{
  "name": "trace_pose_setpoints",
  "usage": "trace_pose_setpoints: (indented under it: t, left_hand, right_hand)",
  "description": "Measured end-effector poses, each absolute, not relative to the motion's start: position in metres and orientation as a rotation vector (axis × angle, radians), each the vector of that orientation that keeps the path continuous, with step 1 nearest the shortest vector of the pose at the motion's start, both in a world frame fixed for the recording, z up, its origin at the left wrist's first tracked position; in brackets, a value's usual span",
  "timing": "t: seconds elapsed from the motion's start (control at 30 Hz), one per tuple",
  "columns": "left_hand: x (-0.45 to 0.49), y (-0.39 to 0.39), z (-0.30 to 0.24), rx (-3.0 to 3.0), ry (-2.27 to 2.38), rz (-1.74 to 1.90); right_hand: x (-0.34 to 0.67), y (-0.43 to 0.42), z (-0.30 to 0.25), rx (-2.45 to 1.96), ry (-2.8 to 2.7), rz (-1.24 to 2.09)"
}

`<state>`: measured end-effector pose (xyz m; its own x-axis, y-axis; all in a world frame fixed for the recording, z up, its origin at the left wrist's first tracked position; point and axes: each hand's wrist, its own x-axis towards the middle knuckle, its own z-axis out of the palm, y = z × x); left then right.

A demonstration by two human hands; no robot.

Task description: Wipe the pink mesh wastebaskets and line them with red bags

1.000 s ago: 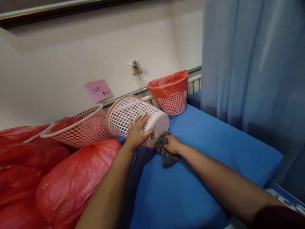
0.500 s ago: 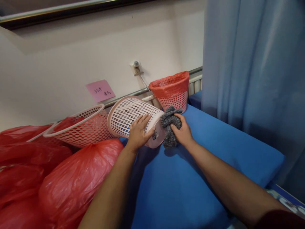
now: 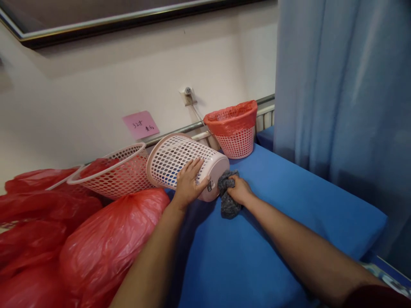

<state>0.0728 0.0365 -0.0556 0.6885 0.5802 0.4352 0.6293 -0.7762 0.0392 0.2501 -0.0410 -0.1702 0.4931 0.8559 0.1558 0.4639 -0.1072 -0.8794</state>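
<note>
A pale pink perforated plastic wastebasket [image 3: 180, 156] lies on its side on the blue mattress [image 3: 257, 239], its solid base turned toward the right. My left hand [image 3: 189, 182] rests on the basket's side near the base, fingers stretched out and apart. In my right hand [image 3: 239, 189] is a bunched dark grey cloth [image 3: 230, 205], gripped between thumb and fingers. The cloth is against the lower right part of the base. How the fingers fold behind it is partly hidden.
An upright pink basket lined with a red bag [image 3: 231, 122] stands at the mattress's far edge. Another basket [image 3: 112, 177] leans at the left, beside full red plastic bags [image 3: 115, 244]. A blue curtain [image 3: 337, 85] hangs at right. A pink note [image 3: 141, 125] and plugged outlet [image 3: 188, 96] are on the wall.
My right hand has moved the cloth down the basket's base, baring its upper part. My left hand stays on the basket's side. The view has shifted slightly.
</note>
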Motion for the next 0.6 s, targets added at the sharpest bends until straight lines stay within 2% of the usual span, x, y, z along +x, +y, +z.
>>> trace_pose_setpoints:
  t: [0.13,0.2,0.4,0.6]
  left_hand:
    - [0.072,0.037,-0.055,-2.785,-0.992,-0.667]
    - [0.072,0.038,-0.054,-2.793,-0.988,-0.660]
    - [0.072,0.039,-0.053,-2.794,-1.033,-0.625]
    - [0.068,0.039,-0.055,-2.789,-1.014,-0.637]
  right_hand:
    - [0.251,-0.044,-0.149,-1.407,-1.132,0.148]
    - [0.244,-0.039,-0.146,-1.263,-1.178,0.076]
    - [0.237,-0.019,-0.167,-1.695,-1.066,0.506]
    - [0.246,-0.031,-0.177,-1.629,-1.234,0.769]
